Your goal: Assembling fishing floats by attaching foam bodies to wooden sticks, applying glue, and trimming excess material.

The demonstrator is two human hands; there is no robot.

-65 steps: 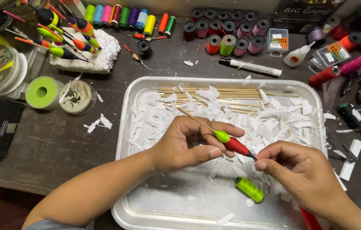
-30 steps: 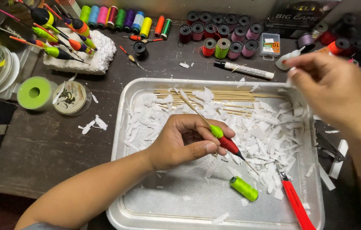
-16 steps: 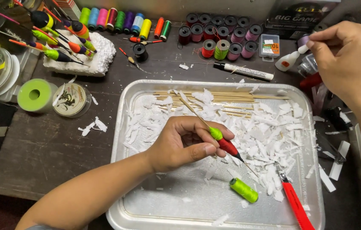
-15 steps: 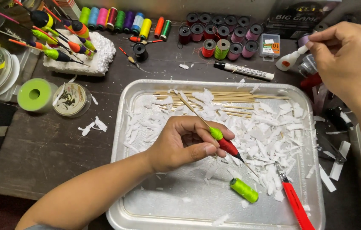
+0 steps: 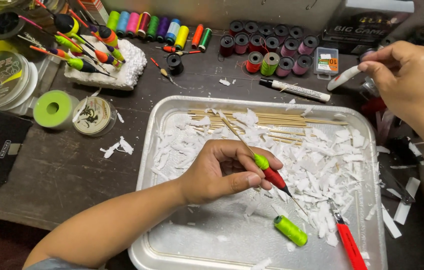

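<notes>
Over the metal tray [image 5: 144, 165], the left hand [image 5: 222, 170] pinches a fishing float [image 5: 267, 170] above white shavings [image 5: 322, 165]; right hand [image 5: 412, 80] grip unclear.

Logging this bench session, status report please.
Left hand pinching green-and-red fishing float over metal tray. Right hand at white glue tube. Nothing obstructing.
</notes>
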